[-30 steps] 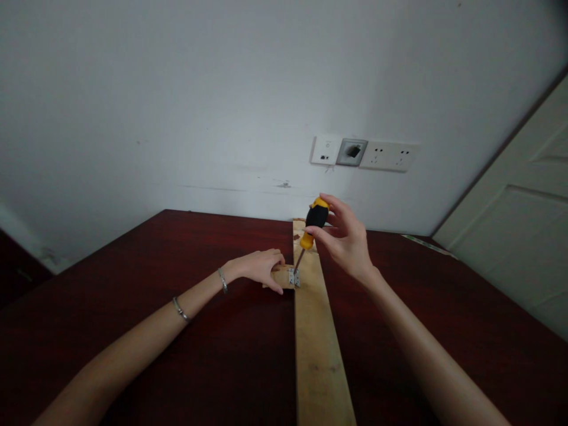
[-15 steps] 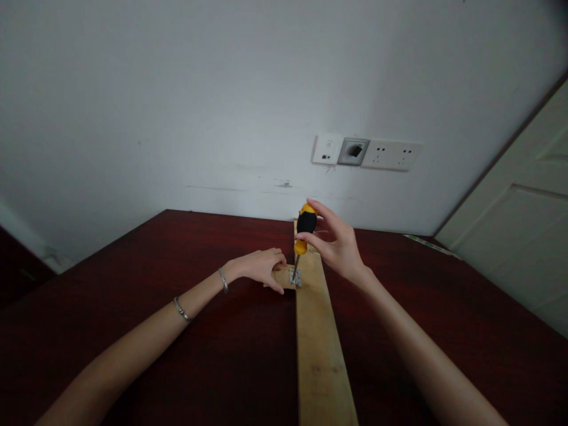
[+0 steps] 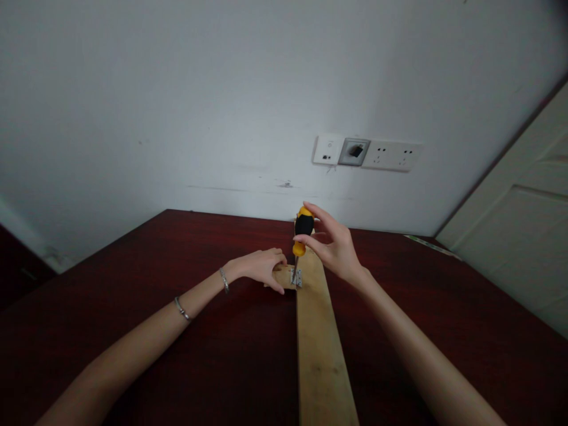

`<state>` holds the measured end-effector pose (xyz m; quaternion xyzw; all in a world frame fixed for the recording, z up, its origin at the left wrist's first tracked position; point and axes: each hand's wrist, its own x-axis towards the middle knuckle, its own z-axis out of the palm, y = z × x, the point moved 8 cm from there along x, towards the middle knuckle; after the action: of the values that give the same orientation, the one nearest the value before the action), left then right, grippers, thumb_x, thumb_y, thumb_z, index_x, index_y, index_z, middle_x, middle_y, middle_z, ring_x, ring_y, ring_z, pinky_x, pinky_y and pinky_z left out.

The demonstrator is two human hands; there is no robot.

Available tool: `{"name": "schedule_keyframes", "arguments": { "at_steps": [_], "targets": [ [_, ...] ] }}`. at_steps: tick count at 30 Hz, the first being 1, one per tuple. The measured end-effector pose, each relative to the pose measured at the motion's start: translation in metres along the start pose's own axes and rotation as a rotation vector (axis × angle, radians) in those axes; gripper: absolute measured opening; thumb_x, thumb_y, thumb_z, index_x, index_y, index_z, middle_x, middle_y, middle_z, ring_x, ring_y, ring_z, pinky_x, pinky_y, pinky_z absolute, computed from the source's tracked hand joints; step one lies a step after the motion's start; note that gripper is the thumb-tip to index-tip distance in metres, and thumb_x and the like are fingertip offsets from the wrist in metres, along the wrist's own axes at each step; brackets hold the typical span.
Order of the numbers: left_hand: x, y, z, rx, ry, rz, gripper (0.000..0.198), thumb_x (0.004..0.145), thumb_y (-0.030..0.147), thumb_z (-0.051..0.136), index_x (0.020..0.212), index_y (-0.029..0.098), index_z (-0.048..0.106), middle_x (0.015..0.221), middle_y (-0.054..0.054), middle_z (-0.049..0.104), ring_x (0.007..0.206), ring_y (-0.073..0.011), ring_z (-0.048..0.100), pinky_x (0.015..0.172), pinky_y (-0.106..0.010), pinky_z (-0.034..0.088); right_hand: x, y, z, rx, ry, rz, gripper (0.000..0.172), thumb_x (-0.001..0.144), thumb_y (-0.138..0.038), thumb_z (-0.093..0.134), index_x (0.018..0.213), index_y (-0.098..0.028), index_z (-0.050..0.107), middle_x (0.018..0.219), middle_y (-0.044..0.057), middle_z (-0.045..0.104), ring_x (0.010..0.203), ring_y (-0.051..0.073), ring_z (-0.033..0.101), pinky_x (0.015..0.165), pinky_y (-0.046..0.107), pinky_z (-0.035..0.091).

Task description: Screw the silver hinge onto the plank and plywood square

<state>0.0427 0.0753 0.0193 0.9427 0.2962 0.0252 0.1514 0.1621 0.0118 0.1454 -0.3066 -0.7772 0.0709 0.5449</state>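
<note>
A yellow and black screwdriver (image 3: 304, 225) stands nearly upright, its handle held between the thumb and fingers of my right hand (image 3: 333, 241). Its shaft runs down to a small metal hinge (image 3: 296, 277) with several holes. The hinge spans a short wooden piece (image 3: 284, 276) on the left and a long wooden board (image 3: 320, 343) on the right. My left hand (image 3: 265, 267) grips the short piece, thumb on the near side and fingers on the far side. Whether a screw sits under the tip is too small to tell.
Both wooden parts lie on a dark red table (image 3: 213, 361) against a white wall (image 3: 213, 106). Sockets and a switch plate (image 3: 370, 154) are on the wall above. A flat strip (image 3: 432, 246) lies at the table's right back edge, near a white panelled door (image 3: 523, 225).
The screwdriver's handle and my right hand have shifted slightly left and down. My left hand, the short piece and the long board look almost unmoved.
</note>
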Motion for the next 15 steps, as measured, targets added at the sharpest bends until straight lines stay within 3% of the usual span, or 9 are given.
{"name": "schedule_keyframes", "arguments": {
  "at_steps": [15],
  "targets": [
    [0.0009, 0.0008, -0.0010, 0.044, 0.001, -0.002, 0.072, 0.060, 0.065, 0.072, 0.112, 0.017, 0.057, 0.112, -0.010, 0.054, 0.094, -0.0243, 0.055, 0.076, -0.031, 0.043, -0.0003, 0.0038, 0.0020, 0.021, -0.011, 0.014, 0.061, 0.081, -0.033, 0.068, 0.138, -0.029, 0.046, 0.132, 0.008, 0.056, 0.098, 0.021, 0.065, 0.074, 0.036, 0.063]
  ]
}}
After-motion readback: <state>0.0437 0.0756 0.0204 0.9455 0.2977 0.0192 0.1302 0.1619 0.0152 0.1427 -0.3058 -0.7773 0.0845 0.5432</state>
